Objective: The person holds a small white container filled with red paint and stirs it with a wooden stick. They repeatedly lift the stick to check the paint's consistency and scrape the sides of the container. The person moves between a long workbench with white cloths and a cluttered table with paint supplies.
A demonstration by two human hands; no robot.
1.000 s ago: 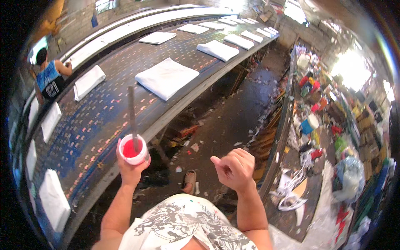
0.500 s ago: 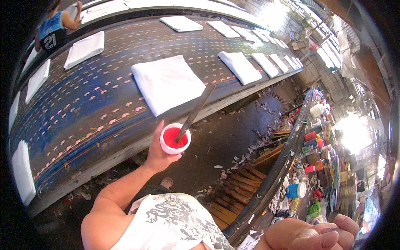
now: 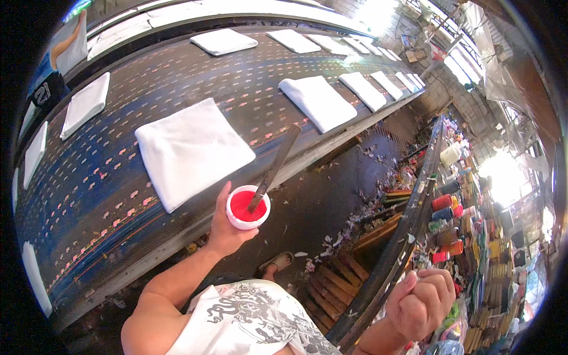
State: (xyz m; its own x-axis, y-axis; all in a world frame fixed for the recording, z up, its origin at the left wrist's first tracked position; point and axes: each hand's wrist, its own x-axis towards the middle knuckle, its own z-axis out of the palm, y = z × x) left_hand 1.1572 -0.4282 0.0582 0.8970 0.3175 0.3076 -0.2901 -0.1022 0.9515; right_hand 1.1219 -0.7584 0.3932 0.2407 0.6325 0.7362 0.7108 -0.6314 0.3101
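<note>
My left hand (image 3: pixel 225 228) is wrapped around a white tub (image 3: pixel 229 220) of bright red paint or ink, held upright just off the long table's near edge. A dark flat stick (image 3: pixel 277 164) stands in the red, leaning up and to the right. Beyond the tub lies a folded white cloth (image 3: pixel 195 151) on the dark, dotted table (image 3: pixel 112 171). My right hand (image 3: pixel 421 305) is raised at the lower right, fingers curled into a fist, and nothing shows sticking out of it.
More folded white cloths (image 3: pixel 319 102) lie in rows along the table. At the far left a person in a blue top (image 3: pixel 44 77) holds up a white cloth. On the right runs a cluttered shelf with a dark edge (image 3: pixel 408 219), colored tubs (image 3: pixel 441 203) and wooden slats (image 3: pixel 331 290) below.
The cloths and table have slid left and down in view as I move along. My right hand has come up and its fingers have closed into a fist. The left still holds the tub.
</note>
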